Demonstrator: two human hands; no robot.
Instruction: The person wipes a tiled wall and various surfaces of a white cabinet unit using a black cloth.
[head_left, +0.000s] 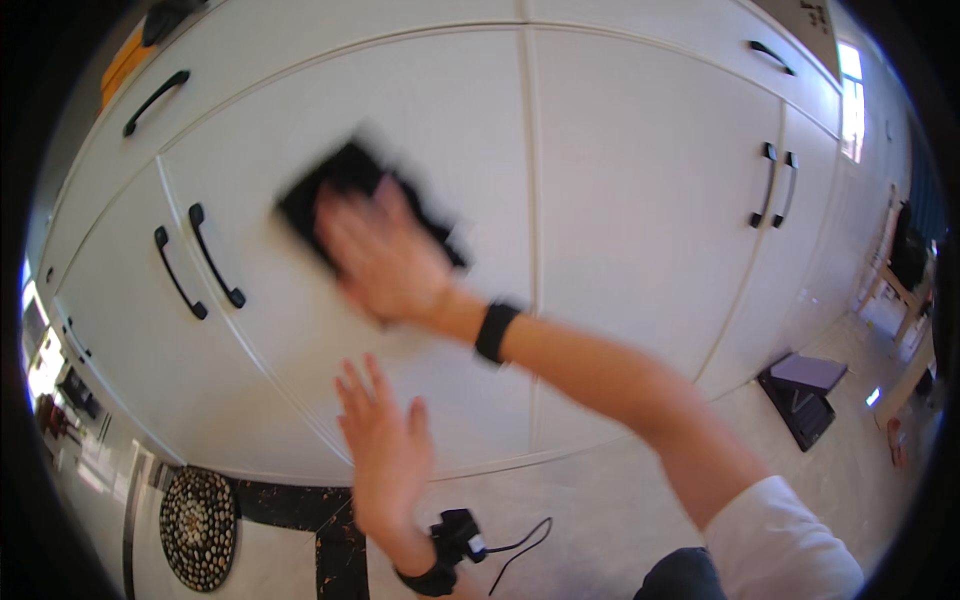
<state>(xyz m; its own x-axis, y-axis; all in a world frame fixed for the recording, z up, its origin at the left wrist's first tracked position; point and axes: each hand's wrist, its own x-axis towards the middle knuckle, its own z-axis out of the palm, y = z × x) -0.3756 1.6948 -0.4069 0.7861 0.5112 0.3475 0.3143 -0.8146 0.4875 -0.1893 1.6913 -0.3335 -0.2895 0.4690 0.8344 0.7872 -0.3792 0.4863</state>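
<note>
My right hand (382, 255) presses flat on a black cloth (349, 169) against a white cabinet door (465, 112); hand and cloth are blurred. Whether the fingers grip the cloth's edge cannot be made out. Below it, my left hand (386, 450) is raised before the same door with its fingers apart and nothing in it. A black band (496, 331) circles the right wrist. On the left wrist sits a black strap with a small device (459, 534) and a looped cable.
Black handles (216, 255) stick out from the doors and drawers. A round pebble mat (198, 529) lies on the floor at lower left. At right, a dark open case (799, 409) with a greyish-purple panel rests on the floor, near wooden furniture legs (904, 382).
</note>
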